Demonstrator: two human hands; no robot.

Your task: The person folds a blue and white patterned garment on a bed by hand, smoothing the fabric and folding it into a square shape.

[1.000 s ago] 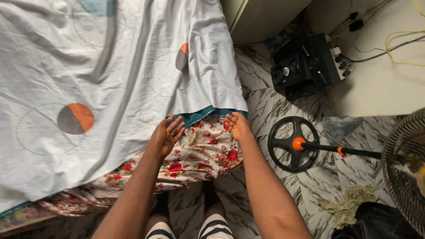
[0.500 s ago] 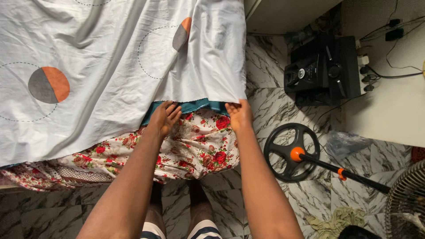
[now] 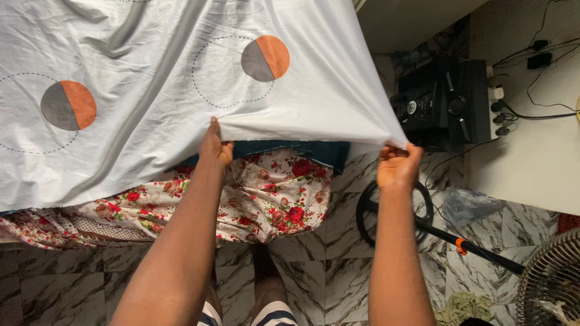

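The white sheet (image 3: 181, 78), printed with grey-and-orange circles, covers the far and left part of the view and is stretched taut along its near edge between both hands. The left hand (image 3: 214, 145) pinches that hem near the middle, fingers curled over the cloth; the right hand (image 3: 399, 166) is closed on the sheet's right corner, pulling it to a point. Below the raised edge show a strip of dark teal fabric (image 3: 290, 150) and a red-flowered cloth (image 3: 260, 193) hanging down the side of the bed toward the marbled tile floor (image 3: 326, 265).

Room to the right is tight: a black stereo unit (image 3: 447, 105) sits just beyond the right hand, a black hoop with a long handle (image 3: 423, 220) lies on the floor beneath it, and a fan grille (image 3: 553, 278) stands at the near right corner. The near floor by the person's legs is open.

Against the earlier pictures, both hands have risen and spread apart, lifting the sheet's edge off the flowered cloth, where they had been low and closer together.
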